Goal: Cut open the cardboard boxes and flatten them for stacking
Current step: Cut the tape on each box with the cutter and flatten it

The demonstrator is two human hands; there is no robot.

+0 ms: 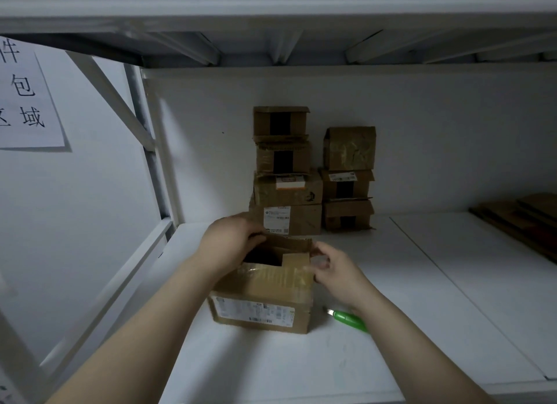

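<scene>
Head view: a person's two bare forearms reach from the bottom of the frame to an open cardboard box point(261, 295) standing on a white shelf point(422, 313) at centre frame. The left hand point(232, 240) grips the box at its upper left, fingers curled over the raised far flap. The right hand point(334, 271) is at the box's upper right corner, its curled fingers against the taped flap; motion blur makes it impossible to tell whether they pinch the flap or only touch it. The hands are apart, one on each side of the opening. A printed shipping label covers the box's near face, and clear tape shines along its top edge.

A green utility knife point(349, 317) lies on the shelf just right of the box, partly under the right wrist. Behind, against the white back wall, stand two stacks of small cardboard boxes: a taller stack point(286, 177) at centre and a shorter stack point(348, 180) just to its right. Flattened cardboard point(524, 219) lies at the right edge of the frame. A paper sign point(27, 102) with handwritten characters hangs at upper left.
</scene>
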